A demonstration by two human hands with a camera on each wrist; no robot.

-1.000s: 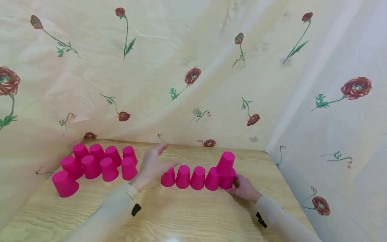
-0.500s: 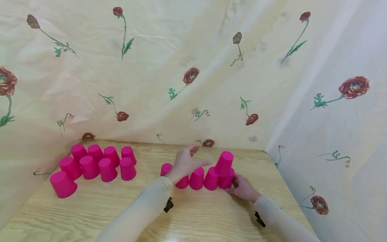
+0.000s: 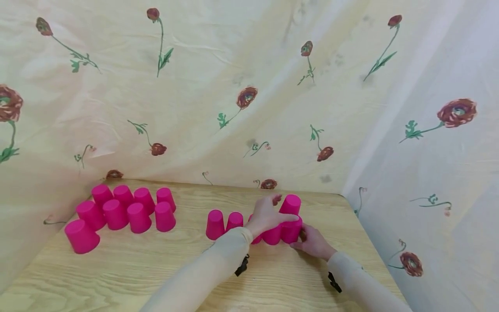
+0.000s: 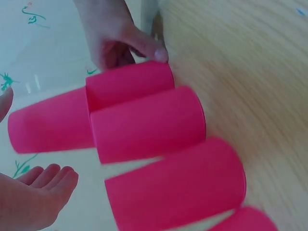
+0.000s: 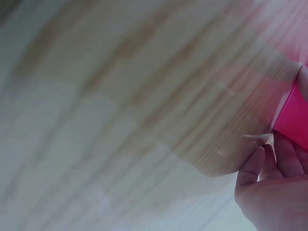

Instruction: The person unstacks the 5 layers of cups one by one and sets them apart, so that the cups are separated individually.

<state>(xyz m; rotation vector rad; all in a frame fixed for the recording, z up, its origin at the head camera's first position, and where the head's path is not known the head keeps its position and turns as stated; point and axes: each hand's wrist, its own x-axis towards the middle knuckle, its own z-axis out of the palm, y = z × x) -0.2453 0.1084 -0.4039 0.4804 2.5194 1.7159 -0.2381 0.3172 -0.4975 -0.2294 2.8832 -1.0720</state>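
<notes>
Several bright pink cups stand upside down in a row on the wooden table, the near end cup (image 3: 215, 225) at the row's left. A single upper cup (image 3: 292, 204) rests across the two rightmost ones. My left hand (image 3: 267, 215) is spread beside this upper cup. In the left wrist view its fingers (image 4: 60, 185) and thumb lie either side of the upper cup (image 4: 53, 122), with gaps between. My right hand (image 3: 315, 243) holds the rightmost bottom cup (image 3: 291, 232) between thumb and fingers. The right wrist view shows that cup (image 5: 296, 118) only at its edge.
Another group of several upside-down pink cups (image 3: 115, 214) stands in rows at the table's left. Flower-printed cloth (image 3: 195, 108) hangs behind the table (image 3: 163, 268) and along both sides. Black straps show on both sleeves.
My left hand has moved right along the row, from beside its left end to the upper cup. My right hand stays on the rightmost bottom cup. The cups have not moved.
</notes>
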